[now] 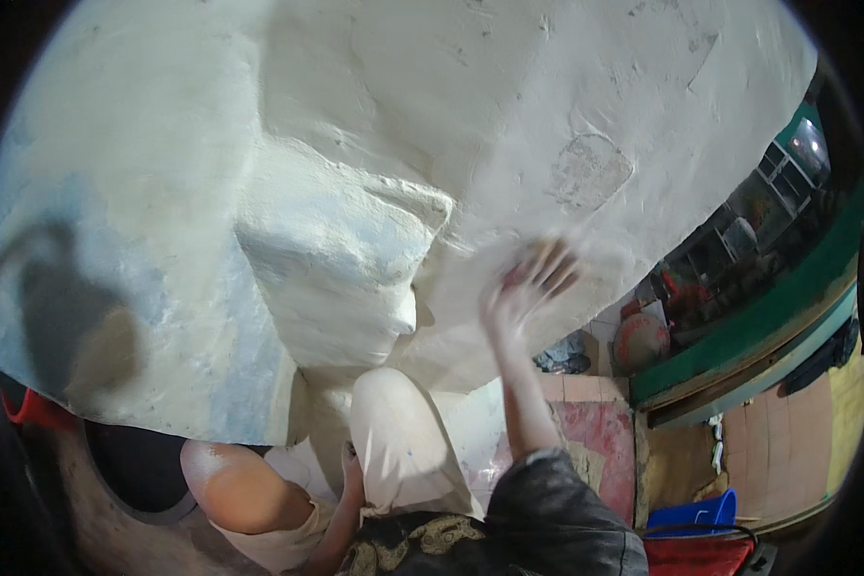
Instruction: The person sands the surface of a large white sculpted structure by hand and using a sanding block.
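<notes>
A large white sculpted form (346,240), plaster-like, fills most of the view, with a raised blocky ridge in its middle. My right hand (538,278) lies against its smoother right side, fingers spread and blurred by motion. A reddish patch shows near the thumb; I cannot make out what it is. My left hand (352,472) is low between my knees, beside the raised right knee (394,422). Its fingers are mostly hidden, and a small dark spot shows at its upper end. White dust coats my right forearm.
A dark round tub (139,470) stands at the lower left, near a red container (38,408). On the right are a green ledge (682,370), a blue bucket (696,514), a red container (701,555) and a reddish-stained round container (641,341).
</notes>
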{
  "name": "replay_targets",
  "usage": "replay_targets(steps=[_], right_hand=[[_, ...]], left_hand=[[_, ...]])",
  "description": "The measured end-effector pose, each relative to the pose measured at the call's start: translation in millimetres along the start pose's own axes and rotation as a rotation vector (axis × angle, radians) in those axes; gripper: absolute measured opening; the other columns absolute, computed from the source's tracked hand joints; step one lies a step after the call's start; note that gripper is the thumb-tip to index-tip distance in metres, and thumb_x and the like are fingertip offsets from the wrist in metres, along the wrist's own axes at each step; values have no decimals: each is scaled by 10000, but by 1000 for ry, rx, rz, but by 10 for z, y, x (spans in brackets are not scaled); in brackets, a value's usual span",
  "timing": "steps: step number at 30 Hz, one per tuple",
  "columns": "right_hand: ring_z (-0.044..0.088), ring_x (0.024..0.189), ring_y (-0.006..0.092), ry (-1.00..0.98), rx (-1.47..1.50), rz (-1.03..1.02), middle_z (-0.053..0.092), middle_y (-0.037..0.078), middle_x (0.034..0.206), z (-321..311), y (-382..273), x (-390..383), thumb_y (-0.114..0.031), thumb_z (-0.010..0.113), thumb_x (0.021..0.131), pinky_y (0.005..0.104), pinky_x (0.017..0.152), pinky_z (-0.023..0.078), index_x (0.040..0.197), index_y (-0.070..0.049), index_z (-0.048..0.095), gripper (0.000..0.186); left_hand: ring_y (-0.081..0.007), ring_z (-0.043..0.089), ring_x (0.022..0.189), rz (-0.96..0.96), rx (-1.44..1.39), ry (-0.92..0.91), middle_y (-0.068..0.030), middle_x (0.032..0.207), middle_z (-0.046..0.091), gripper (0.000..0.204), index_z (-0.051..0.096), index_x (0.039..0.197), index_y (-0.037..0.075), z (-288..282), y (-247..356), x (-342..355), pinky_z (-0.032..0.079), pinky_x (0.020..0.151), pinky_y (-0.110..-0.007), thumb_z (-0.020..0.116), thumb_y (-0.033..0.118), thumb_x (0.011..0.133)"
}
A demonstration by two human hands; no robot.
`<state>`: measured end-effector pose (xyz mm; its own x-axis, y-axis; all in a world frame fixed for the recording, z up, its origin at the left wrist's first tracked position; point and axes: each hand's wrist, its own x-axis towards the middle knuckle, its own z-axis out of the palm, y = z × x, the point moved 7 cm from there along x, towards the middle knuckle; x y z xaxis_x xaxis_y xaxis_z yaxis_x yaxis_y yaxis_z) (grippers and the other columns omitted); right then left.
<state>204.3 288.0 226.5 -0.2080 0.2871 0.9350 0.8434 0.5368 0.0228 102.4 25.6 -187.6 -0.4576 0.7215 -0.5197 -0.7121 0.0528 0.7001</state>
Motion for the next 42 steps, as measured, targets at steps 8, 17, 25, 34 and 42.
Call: replay_targets(steps=[8,17,25,34,42], right_hand=[[-39,1420,403,7,62,-14,40,192,1548,-139,-165,409,-350,599,788,596,1094,-62,1488,-87,157,868],[98,1407,416,376,52,6,139,156,1544,-967,-188,2195,-400,490,879,558,1116,54,1473,-107,236,709],[12,1413,430,-51,-44,-366,140,221,1525,241,-462,-375,-323,577,828,624,1085,-52,1411,-65,359,674],[10,1410,438,149,10,-95,123,166,1545,-480,-525,1507,-356,513,883,611,1085,-37,1477,-110,225,705],[123,1403,395,403,30,-87,177,150,1534,-966,-650,2372,-353,480,902,539,1116,83,1454,-108,276,637]], left_hand=[[-197,567,1042,31,105,-237,-119,1213,512,405,398,1317,53,12,-8,58,540,801,-361,504,162,941],[-233,592,1003,44,40,-148,-113,1163,550,345,455,1275,55,-170,-310,218,548,797,-394,457,204,965],[-211,585,927,12,18,-166,-97,1071,565,295,484,1186,35,-163,-340,245,522,754,-366,492,180,929],[-137,549,784,15,-131,-49,-75,905,581,203,543,987,-10,-118,-128,99,473,657,-292,608,120,847],[-136,545,780,42,-56,-34,-74,902,580,202,542,983,-14,-51,-39,59,471,657,-292,604,127,852]])
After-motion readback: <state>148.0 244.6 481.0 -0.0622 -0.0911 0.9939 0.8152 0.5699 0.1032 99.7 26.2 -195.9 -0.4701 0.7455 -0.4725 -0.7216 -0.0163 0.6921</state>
